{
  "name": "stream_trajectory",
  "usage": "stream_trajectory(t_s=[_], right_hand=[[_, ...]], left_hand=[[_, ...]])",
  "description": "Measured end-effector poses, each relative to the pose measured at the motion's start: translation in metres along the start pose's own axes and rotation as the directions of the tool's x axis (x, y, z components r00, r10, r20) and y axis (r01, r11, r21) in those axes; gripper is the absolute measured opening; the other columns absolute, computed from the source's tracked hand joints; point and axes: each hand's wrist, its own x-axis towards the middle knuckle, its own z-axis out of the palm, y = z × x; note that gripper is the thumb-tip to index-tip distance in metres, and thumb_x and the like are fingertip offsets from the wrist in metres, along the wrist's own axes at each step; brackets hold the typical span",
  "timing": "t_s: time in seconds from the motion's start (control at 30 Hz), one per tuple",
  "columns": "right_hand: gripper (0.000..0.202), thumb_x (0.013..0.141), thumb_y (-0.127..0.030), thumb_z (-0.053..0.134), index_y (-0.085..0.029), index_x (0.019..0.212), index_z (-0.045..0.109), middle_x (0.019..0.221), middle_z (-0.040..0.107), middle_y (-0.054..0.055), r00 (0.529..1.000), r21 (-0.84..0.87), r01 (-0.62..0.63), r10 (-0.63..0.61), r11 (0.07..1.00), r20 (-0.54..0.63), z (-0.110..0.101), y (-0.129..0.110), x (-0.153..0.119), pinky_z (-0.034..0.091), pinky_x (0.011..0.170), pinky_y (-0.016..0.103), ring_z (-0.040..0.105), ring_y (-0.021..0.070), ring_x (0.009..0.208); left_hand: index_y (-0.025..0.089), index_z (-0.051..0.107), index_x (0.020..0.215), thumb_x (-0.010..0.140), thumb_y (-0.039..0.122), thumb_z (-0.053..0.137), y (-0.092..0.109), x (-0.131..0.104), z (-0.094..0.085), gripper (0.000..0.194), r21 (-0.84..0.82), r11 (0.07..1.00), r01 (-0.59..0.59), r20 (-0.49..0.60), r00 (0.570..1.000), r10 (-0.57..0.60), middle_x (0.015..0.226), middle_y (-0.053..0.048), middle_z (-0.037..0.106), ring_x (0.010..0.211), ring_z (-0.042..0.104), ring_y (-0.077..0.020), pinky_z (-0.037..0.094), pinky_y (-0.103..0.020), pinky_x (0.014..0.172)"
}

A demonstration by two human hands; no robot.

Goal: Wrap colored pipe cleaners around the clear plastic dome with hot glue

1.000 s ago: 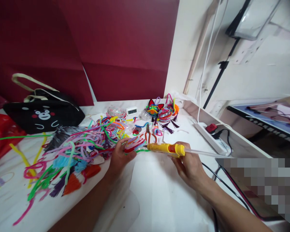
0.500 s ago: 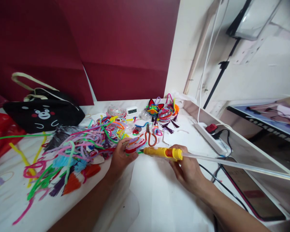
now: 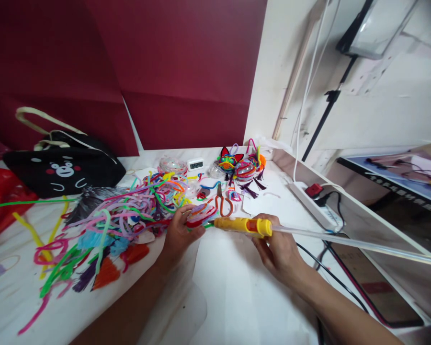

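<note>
Glue gun (image 3: 241,226) in the right hand's (image 3: 280,245) grip, nozzle right by the colourful craft piece (image 3: 201,213), and the left hand (image 3: 179,235) pinches that!

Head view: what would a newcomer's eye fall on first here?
Probably the yellow glue gun near the middle, in the right hand, its tip close to the striped colourful piece in the left hand. Next, the bright tangle of fuzzy stems spread to the left. Behind, a dark red sheet fills much of the upper left, with a black bag below it.
</note>
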Motion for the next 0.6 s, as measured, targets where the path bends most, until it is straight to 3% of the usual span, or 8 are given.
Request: stream_trajectory(t_s=[0.33, 0.6], right_hand=[[0.022, 0.09, -0.012, 0.049, -0.02, 0.109, 0.043, 0.097, 0.06, 0.011, 1.0, -0.034, -0.015, 0.015, 0.999, -0.002, -0.0001, 0.004, -0.0019, 0.052, 0.062, 0.033, 0.063, 0.0224, 0.078], [0.021, 0.09, -0.011, 0.048, -0.021, 0.107, 0.043, 0.1, 0.059, 0.011, 0.998, -0.04, -0.054, 0.054, 0.998, 0.013, -0.0012, 0.0053, -0.002, 0.05, 0.062, 0.031, 0.06, 0.0206, 0.076]], left_hand=[[0.022, 0.058, 0.107, 0.059, 0.031, 0.086, -0.0014, 0.0017, -0.0018, 0.056, -0.014, 1.0, -0.022, -0.015, 1.0, 0.022, 0.106, -0.005, 0.072, 0.094, 0.068, -0.0211, 0.051, -0.029, 0.079], [0.022, 0.059, 0.107, 0.057, 0.029, 0.087, 0.0024, 0.0009, -0.0012, 0.058, -0.065, 0.998, 0.005, -0.039, 0.999, -0.008, 0.107, -0.004, 0.073, 0.095, 0.068, -0.0206, 0.051, -0.027, 0.079]])
